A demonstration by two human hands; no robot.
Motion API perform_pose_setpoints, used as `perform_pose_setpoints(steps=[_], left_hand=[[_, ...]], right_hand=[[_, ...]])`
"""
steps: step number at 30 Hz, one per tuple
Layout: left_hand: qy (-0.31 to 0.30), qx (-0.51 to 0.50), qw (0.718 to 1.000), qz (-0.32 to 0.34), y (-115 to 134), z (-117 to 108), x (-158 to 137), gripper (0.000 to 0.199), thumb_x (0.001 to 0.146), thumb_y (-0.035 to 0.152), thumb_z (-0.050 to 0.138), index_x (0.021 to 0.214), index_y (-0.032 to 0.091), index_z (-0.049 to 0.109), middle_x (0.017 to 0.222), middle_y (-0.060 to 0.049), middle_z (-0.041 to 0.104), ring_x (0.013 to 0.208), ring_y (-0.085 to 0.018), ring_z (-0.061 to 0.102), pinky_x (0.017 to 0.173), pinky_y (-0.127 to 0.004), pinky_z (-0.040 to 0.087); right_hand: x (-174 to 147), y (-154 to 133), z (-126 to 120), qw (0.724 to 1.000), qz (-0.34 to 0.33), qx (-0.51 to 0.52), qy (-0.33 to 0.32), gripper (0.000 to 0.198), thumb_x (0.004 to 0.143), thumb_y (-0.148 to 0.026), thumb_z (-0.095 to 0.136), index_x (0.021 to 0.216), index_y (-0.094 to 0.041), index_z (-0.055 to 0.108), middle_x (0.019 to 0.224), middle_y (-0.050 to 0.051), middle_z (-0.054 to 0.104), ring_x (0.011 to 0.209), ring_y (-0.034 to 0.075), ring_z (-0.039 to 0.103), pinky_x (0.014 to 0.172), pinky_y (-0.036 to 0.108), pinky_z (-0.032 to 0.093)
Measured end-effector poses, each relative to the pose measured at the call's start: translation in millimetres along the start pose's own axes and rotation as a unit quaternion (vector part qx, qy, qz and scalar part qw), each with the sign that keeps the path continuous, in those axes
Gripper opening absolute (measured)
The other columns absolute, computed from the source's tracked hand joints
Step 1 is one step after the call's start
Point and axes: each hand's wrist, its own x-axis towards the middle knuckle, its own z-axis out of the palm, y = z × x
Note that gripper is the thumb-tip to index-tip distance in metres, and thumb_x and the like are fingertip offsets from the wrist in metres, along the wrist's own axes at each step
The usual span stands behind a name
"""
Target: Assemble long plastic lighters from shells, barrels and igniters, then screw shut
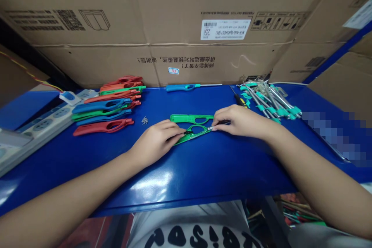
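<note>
Two green plastic lighter-shell halves lie at the middle of the blue table [203, 162]. My left hand [158, 141] presses down on the left end of the nearer green half [193, 133]. My right hand [238, 121] pinches a small metal part [213, 128] at that half's right end. The other green half [190, 118] lies flat just behind, untouched.
A pile of red, orange, blue and green shell halves [107, 104] lies at the left. Several metal tubes with teal tips [269, 102] lie at the right. A blue assembled lighter [186, 87] rests by the cardboard boxes [174, 27]. A power strip [43, 122] sits far left. Small springs [144, 120] lie nearby.
</note>
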Motion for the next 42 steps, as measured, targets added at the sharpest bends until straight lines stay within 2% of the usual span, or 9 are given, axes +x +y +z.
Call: perform_pose_setpoints(steps=[7, 15, 19, 25, 29, 34, 42], left_hand=[[0.004, 0.0, 1.0, 0.007, 0, 1, 0, 0.018, 0.096, 0.017, 0.063, 0.107, 0.011, 0.075, 0.096, -0.009, 0.076, 0.088, -0.021, 0.07, 0.08, -0.032, 0.058], [0.008, 0.0, 1.0, 0.003, -1, 2, 0, 0.018, 0.096, 0.018, 0.062, 0.107, 0.011, 0.075, 0.095, -0.009, 0.075, 0.087, -0.022, 0.069, 0.079, -0.033, 0.059], [0.006, 0.008, 1.0, 0.014, -2, 1, 1, 0.019, 0.097, 0.018, 0.06, 0.107, 0.011, 0.075, 0.095, -0.009, 0.076, 0.087, -0.021, 0.069, 0.078, -0.033, 0.059], [0.008, 0.015, 1.0, 0.02, -2, -2, 2, 0.02, 0.098, 0.018, 0.06, 0.107, 0.01, 0.075, 0.095, -0.009, 0.076, 0.088, -0.021, 0.069, 0.079, -0.033, 0.058], [-0.002, 0.018, 1.0, 0.018, -3, -2, 1, 0.02, 0.098, 0.019, 0.06, 0.109, 0.012, 0.075, 0.096, -0.009, 0.076, 0.089, -0.022, 0.069, 0.08, -0.035, 0.058], [-0.016, 0.012, 1.0, 0.018, -4, -2, 1, 0.021, 0.1, 0.021, 0.058, 0.11, 0.014, 0.074, 0.097, -0.008, 0.076, 0.089, -0.021, 0.068, 0.08, -0.035, 0.058], [-0.021, 0.007, 1.0, 0.017, -2, -2, 2, 0.021, 0.101, 0.022, 0.056, 0.109, 0.015, 0.074, 0.098, -0.009, 0.076, 0.09, -0.021, 0.069, 0.082, -0.036, 0.058]], right_hand=[[2, -1, 2, 0.996, -0.01, -0.087, 0.004, 0.019, 0.096, -0.022, 0.061, 0.09, -0.018, 0.078, 0.094, 0.007, 0.077, 0.085, 0.02, 0.071, 0.074, 0.029, 0.047], [2, -5, 2, 0.991, -0.041, -0.124, -0.006, 0.018, 0.096, -0.02, 0.061, 0.089, -0.016, 0.077, 0.087, 0.007, 0.075, 0.092, 0.022, 0.066, 0.078, 0.031, 0.048], [2, -12, 2, 0.99, -0.031, -0.132, -0.031, 0.021, 0.097, -0.019, 0.058, 0.085, -0.014, 0.075, 0.087, 0.008, 0.073, 0.088, 0.021, 0.067, 0.077, 0.031, 0.048], [0, -22, 3, 0.99, -0.025, -0.125, -0.059, 0.02, 0.096, -0.017, 0.058, 0.083, -0.014, 0.073, 0.087, 0.008, 0.071, 0.077, 0.019, 0.066, 0.071, 0.028, 0.045], [-1, -22, 2, 0.996, -0.039, -0.053, -0.068, 0.016, 0.094, -0.018, 0.062, 0.084, -0.015, 0.074, 0.085, 0.007, 0.071, 0.08, 0.018, 0.066, 0.073, 0.027, 0.045], [0, -18, 1, 0.997, -0.017, 0.021, -0.073, 0.013, 0.093, -0.019, 0.065, 0.084, -0.016, 0.074, 0.086, 0.005, 0.073, 0.08, 0.016, 0.066, 0.074, 0.026, 0.045], [-4, -23, -2, 0.996, -0.017, -0.039, -0.079, 0.015, 0.094, -0.019, 0.062, 0.083, -0.018, 0.071, 0.089, 0.005, 0.072, 0.083, 0.017, 0.066, 0.074, 0.027, 0.045]])
